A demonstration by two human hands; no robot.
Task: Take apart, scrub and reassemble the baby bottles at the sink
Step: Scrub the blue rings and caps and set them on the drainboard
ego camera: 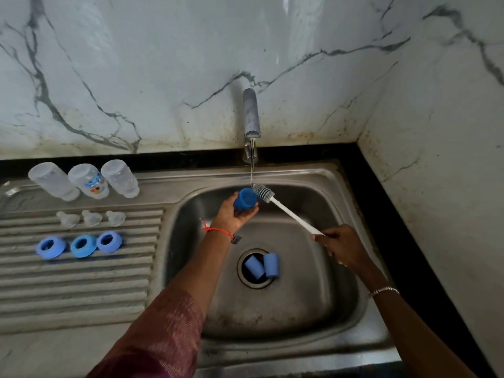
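Left side first: the ridged steel drainboard (pixel 81 282) has stuff lined up in rows of three. At the back are three clear plastic bottle bodies (pixel 88 181), then three clear silicone teats (pixel 92 218), then three blue plastic screw rings (pixel 83 245) closest to the front.

Moving over to the steel sink basin (pixel 313 268), the left hand (pixel 234 218) is palm-up with its fingers curled round a dark blue cup-shaped cap (pixel 245 199). It's held right under the thin stream from the steel tap (pixel 251 113). The grey-and-white bristle head of a white-handled bottle brush (pixel 263 193) sits just beside the cap's right edge, maybe touching, hard to say.

Lower down, two lighter blue caps (pixel 271 264) lie on their sides at the drain hole (pixel 246 279), side by side. So that's three caps total, one held and two in the basin.

The right hand (pixel 343 246) is clamped round the far end of the brush handle, well apart from the held cap.
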